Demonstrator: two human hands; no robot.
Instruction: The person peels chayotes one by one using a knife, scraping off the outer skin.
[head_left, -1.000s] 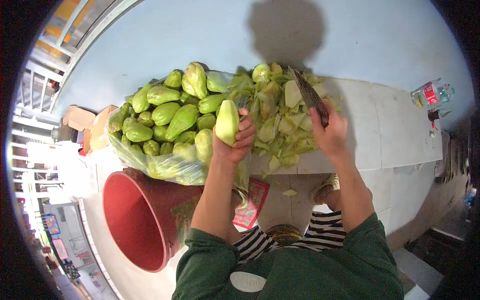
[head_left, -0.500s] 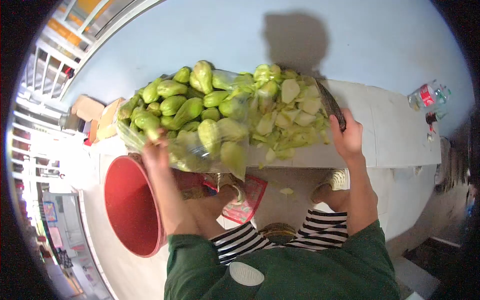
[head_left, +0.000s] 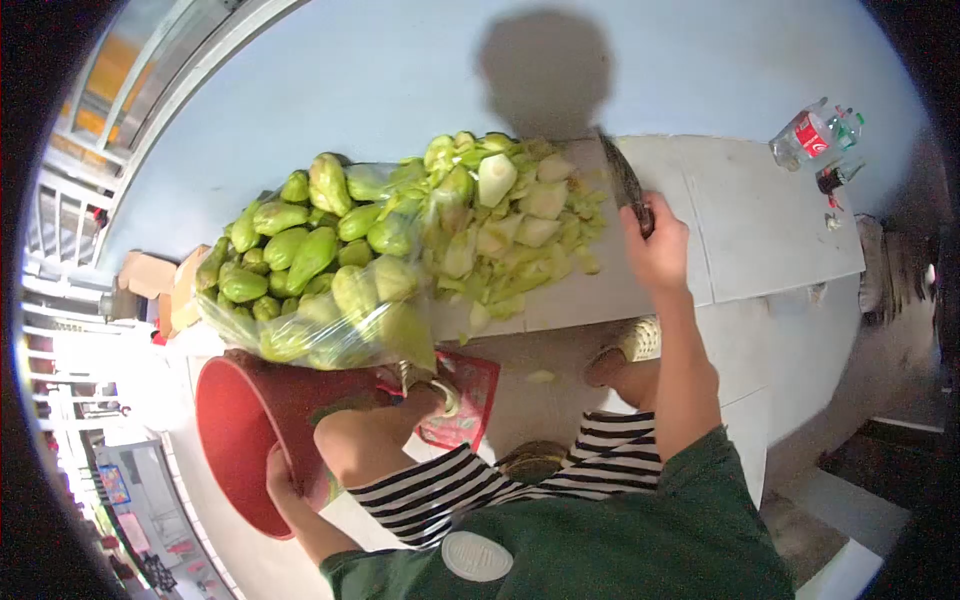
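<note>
So in the head view, the right hand (head_left: 657,240) has its grip closed round the handle of a knife (head_left: 625,180), blade up over the tiled surface (head_left: 760,215). The left hand (head_left: 290,480) is at the red bucket's (head_left: 235,440) rim (can't tell how far its grip is open, or if it's got anything). Green chayotes (head_left: 300,250) fill a clear plastic bag (head_left: 345,340) on the surface, just beside a heap of peelings (head_left: 515,240).

A red-labelled bottle (head_left: 806,137) is resting near the blue wall (head_left: 700,70), a round shadow (head_left: 545,65) is falling across it, white bars (head_left: 66,187) and a cardboard box (head_left: 148,274) are showing to its left, and a red patterned sheet (head_left: 479,380) is lying well apart from it
</note>
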